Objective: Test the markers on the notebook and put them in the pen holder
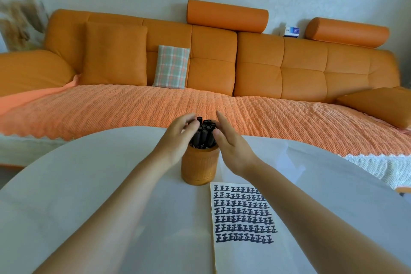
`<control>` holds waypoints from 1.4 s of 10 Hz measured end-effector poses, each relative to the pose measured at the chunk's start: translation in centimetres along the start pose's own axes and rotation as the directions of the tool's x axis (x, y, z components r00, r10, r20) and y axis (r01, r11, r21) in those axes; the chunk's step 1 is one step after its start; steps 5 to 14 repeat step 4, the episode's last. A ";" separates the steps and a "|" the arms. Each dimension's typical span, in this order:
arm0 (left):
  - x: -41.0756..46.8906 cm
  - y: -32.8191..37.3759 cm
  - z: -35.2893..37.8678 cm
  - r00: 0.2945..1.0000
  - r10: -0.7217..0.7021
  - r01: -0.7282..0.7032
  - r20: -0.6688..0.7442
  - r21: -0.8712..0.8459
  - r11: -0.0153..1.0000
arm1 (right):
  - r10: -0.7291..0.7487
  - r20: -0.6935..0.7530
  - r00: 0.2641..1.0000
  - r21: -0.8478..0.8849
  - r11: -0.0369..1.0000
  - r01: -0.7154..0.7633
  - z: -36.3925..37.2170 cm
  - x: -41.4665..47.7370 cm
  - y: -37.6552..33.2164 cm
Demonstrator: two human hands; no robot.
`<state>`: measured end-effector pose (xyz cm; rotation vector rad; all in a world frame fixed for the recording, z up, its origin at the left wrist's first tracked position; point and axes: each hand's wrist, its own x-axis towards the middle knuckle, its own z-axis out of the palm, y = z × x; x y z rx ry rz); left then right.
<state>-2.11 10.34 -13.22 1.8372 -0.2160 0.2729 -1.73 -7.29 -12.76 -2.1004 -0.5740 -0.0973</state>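
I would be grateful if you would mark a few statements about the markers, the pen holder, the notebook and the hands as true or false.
1. The black markers stand in the orange pen holder. True.
2. The open notebook page is blank. False: rows of black marks fill it.
3. The notebook lies to the left of the pen holder. False: it lies to its right, nearer the person.
4. The left hand and right hand flank the markers. True.
5. The pen holder lies tipped over on the white table. False: it stands upright.
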 end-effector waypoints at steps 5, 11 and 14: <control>-0.3 1.1 0.0 0.999 -0.038 0.038 0.003 0.121 0.992 | 0.073 -0.019 0.997 0.112 0.991 -0.070 -1.8 -0.5 -1.0; -0.3 1.1 0.0 0.999 -0.038 0.038 0.003 0.121 0.992 | 0.073 -0.019 0.997 0.112 0.991 -0.070 -1.8 -0.5 -1.0; -0.3 1.1 0.0 0.999 -0.038 0.038 0.003 0.121 0.992 | 0.073 -0.019 0.997 0.112 0.991 -0.070 -1.8 -0.5 -1.0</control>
